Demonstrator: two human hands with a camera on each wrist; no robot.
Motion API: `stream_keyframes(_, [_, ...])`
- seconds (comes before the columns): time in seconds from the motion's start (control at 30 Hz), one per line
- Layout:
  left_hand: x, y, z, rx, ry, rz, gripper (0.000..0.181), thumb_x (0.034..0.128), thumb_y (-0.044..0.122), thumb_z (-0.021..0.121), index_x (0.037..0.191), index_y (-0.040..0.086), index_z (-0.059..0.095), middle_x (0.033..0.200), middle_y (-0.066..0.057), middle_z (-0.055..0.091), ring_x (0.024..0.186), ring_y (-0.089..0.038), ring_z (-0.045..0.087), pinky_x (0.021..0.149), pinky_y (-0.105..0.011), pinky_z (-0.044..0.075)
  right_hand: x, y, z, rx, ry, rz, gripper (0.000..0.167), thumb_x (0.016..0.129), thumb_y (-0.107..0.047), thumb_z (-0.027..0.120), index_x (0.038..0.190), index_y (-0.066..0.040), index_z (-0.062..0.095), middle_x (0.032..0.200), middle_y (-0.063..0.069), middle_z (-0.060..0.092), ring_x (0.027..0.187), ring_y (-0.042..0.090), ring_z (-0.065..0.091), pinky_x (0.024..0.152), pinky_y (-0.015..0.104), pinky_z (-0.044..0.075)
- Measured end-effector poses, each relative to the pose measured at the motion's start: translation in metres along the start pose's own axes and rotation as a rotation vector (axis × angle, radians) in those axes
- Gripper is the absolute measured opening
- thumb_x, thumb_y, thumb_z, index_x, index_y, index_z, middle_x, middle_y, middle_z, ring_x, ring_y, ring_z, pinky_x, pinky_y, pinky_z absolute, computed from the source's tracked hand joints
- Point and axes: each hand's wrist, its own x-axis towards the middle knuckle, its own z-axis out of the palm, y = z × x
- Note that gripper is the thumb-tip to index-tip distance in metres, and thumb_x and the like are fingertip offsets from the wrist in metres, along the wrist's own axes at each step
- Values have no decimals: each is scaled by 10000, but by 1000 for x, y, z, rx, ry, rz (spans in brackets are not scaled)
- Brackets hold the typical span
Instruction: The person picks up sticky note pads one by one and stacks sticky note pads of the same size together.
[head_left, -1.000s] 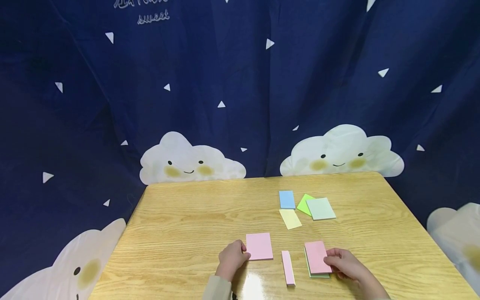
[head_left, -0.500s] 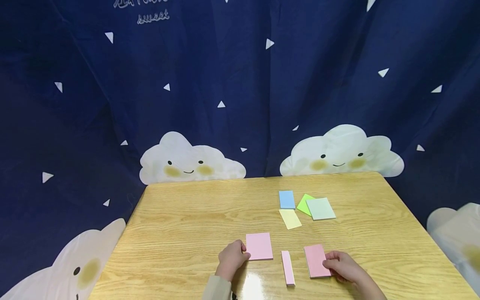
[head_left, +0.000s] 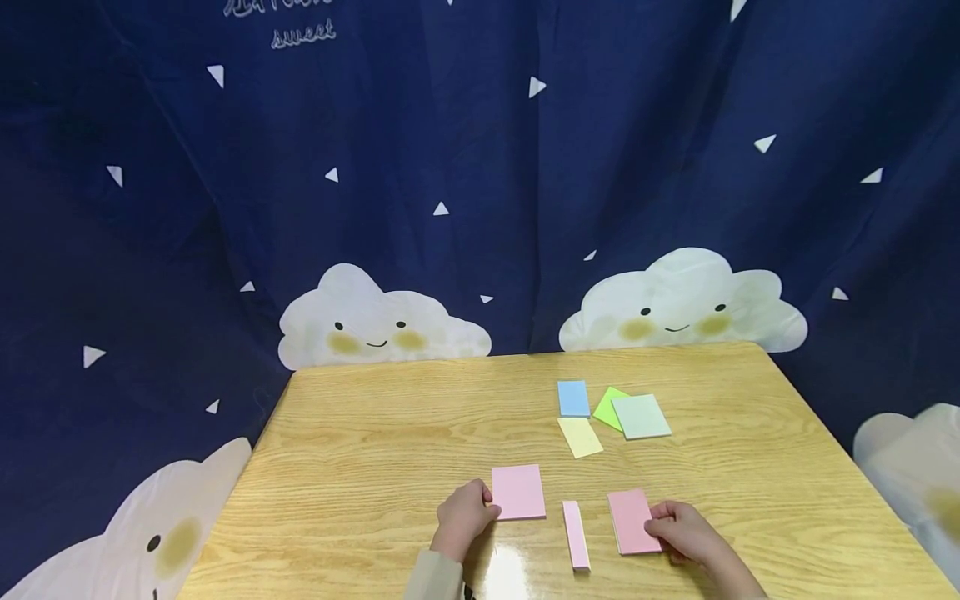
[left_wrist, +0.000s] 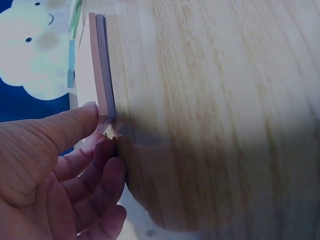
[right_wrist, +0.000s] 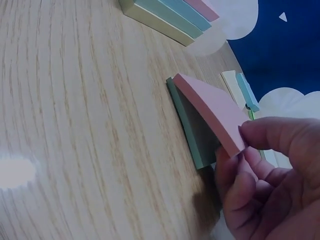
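Observation:
My left hand (head_left: 467,510) pinches the near left corner of a light pink square sticky note pad (head_left: 518,492), thumb on top. In the left wrist view the pad (left_wrist: 97,65) shows a pinkish layer over a purplish one. My right hand (head_left: 686,531) holds a pink rectangular sticky note pad (head_left: 632,522) between thumb and fingers. The right wrist view has this pink pad tilted, its held end raised above a green pad (right_wrist: 187,122) on the table; their far ends lie close together. From the head view the green pad is nearly all hidden.
Between the hands lies a narrow pink-topped block (head_left: 575,536), layered in several colours in the right wrist view. Farther back on the wooden table (head_left: 390,433) are a blue pad (head_left: 573,399), a pale yellow note (head_left: 581,437), and a pale green square pad (head_left: 642,417) overlapping a bright green one (head_left: 609,410).
My right hand has brought the pink pad slightly toward me, so that it now covers the green pad in the head view. The left hand and its pad have not moved.

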Motion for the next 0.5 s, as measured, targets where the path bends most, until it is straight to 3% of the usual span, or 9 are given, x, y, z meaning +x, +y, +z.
stream_keyframes(0.5, [0,0,-1,-6,-11,-7,187,688,184,677,703,138,496,628,33,481,583,-146,452,567,-384,359,-2,-2,6,-197,124,-69,153,688,-49,576,792,44,512,594,24,467,428,102,409,424,242,399])
